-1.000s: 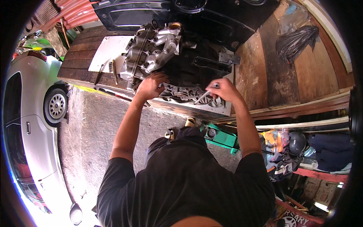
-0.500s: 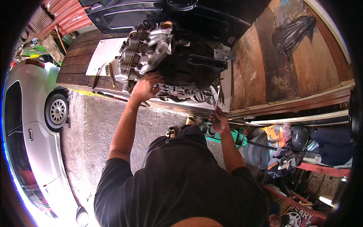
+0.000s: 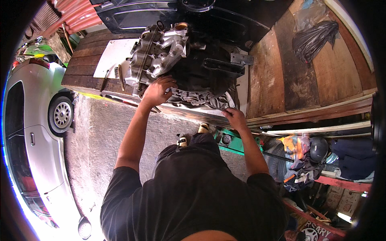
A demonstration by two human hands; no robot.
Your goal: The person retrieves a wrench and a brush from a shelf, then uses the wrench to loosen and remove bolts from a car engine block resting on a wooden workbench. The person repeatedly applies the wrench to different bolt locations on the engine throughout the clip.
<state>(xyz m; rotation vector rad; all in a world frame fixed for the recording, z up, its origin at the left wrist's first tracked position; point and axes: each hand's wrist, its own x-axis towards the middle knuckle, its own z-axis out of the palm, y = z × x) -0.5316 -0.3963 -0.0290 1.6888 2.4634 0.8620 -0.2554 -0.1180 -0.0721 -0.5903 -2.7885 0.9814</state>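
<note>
A metal engine [image 3: 163,54] lies on the wooden bench, with bright cast parts on its left and a dark block to the right. My left hand [image 3: 160,90] rests against its near side, fingers curled in below the cast part; what they grip is hidden. My right hand [image 3: 235,118] is closed around a slim metal wrench [image 3: 220,109] at the bench's front edge. The wrench points left toward the engine's near side, and its far end is hard to make out. Crumpled grey cloth [image 3: 197,97] lies along the engine's near side, between my hands.
A brush [image 3: 120,78] and a thin dark-handled tool [image 3: 104,80] lie left of the engine by a white sheet [image 3: 114,56]. Beneath the bench's right end stands a green floor jack [image 3: 231,142]. A silver car [image 3: 38,132] is parked at left; a black bag [image 3: 315,40] lies on the boards at right.
My right hand has moved up to the bench edge, and the wrench has swung from upright to pointing left. My left hand stays at the same spot on the engine.
</note>
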